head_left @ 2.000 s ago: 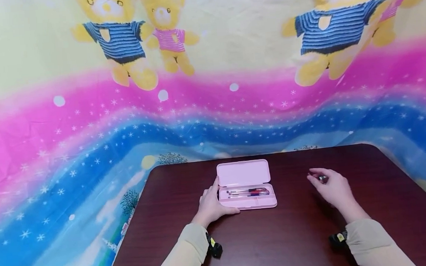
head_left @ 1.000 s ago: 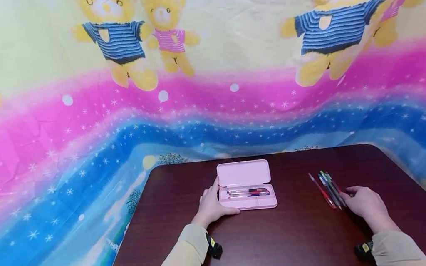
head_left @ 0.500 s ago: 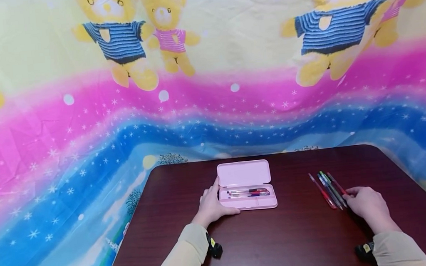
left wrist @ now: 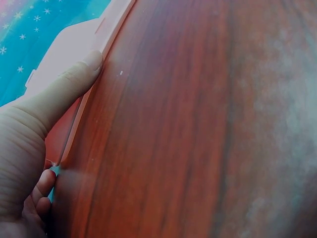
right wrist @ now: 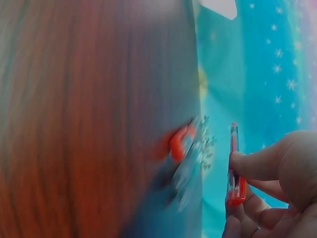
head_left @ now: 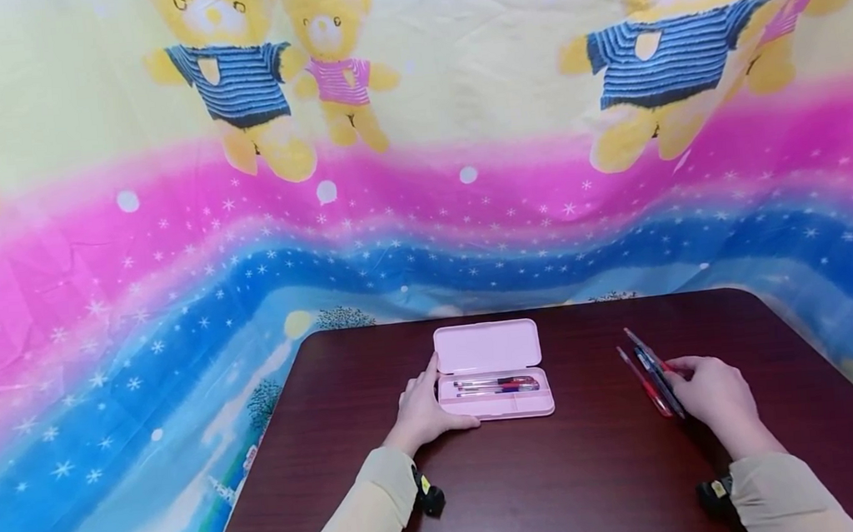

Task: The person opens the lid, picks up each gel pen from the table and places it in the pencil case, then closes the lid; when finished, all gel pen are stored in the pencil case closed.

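Red pen (right wrist: 235, 168) sits in the right hand (head_left: 711, 398), pinched btwn thumb and fingers (right wrist: 257, 166), lifted a bit off the bench (head_left: 563, 472), on the right side of it, about mid-depth. Just left of that hand lies a small bunch of loose pens (head_left: 649, 374), angled near-right to far-left; in the right wrist view they're blurred, so I can't tell if the held pen touches them. Right grip: narrow, closed round the one red pen.

Well apart to the left, near bench centre, the pink pencil case (head_left: 495, 394) lies open w/ its lid (head_left: 487, 345) flat toward the far side. A few pens in the tray (head_left: 498, 386) lie lengthwise, left to right. Left hand (head_left: 423, 412) rests at the case's left end: thumb (left wrist: 69, 84) along the near rim, fingers up against the left edge. Left grip: loosely curved round the case's corner, steadying it, not lifting.

Both arms in beige sleeves (head_left: 364, 521), w/ small black wrist cams by the cuffs. Bench is dark reddish wood w/ rounded corners. Behind and around it hangs a bright cloth (head_left: 419, 175): yellow bears in striped shirts up top, pink band, then blue w/ white stars.
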